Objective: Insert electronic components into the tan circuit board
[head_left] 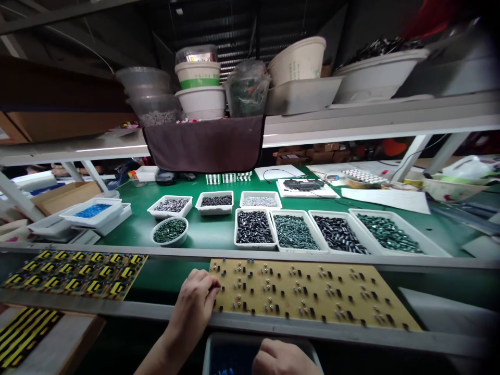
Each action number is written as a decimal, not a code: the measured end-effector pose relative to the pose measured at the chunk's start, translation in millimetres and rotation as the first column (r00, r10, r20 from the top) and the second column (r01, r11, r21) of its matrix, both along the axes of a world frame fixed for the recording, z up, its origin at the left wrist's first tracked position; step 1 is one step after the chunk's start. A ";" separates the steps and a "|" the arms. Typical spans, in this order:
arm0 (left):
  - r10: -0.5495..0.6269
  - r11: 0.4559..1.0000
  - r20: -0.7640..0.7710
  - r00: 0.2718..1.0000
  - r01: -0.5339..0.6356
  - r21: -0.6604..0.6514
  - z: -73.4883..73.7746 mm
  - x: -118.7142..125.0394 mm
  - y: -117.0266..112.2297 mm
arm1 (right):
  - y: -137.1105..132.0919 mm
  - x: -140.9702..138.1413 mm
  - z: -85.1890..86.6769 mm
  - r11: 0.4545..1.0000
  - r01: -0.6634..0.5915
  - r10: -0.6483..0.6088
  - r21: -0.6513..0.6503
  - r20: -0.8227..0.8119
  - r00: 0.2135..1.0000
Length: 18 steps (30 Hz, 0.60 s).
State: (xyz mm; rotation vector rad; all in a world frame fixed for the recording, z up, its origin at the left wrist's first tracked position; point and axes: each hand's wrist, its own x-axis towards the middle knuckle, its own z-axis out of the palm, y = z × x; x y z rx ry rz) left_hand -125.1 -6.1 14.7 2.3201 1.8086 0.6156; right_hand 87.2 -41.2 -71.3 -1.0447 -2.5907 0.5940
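Tan circuit board point(312, 294) is lying on a green belt point(172, 276), with the left hand point(193, 312) reaching its left edge, fingers point(209, 286) drawing closed, whether on a part too small to tell. The right hand point(282, 359) is curling over a plastic bin point(234, 337) of blue parts point(224, 371), its grip hidden.
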 end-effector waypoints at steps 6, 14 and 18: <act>0.004 0.999 -0.091 0.996 -0.007 -0.034 7.8 5.8 1.6 | 0.6 -6.5 -13.2 0.976 0.160 -0.147 -0.145 0.099 0.984; 0.005 1.000 -0.171 0.985 0.001 0.031 4.7 10.3 -0.4 | 5.0 8.2 32.8 0.998 0.023 -0.021 -0.056 0.041 0.999; 0.023 0.995 -0.152 0.988 -0.007 0.104 1.4 13.5 -9.8 | 10.5 9.1 59.3 0.994 0.057 -0.062 -0.098 -0.052 0.997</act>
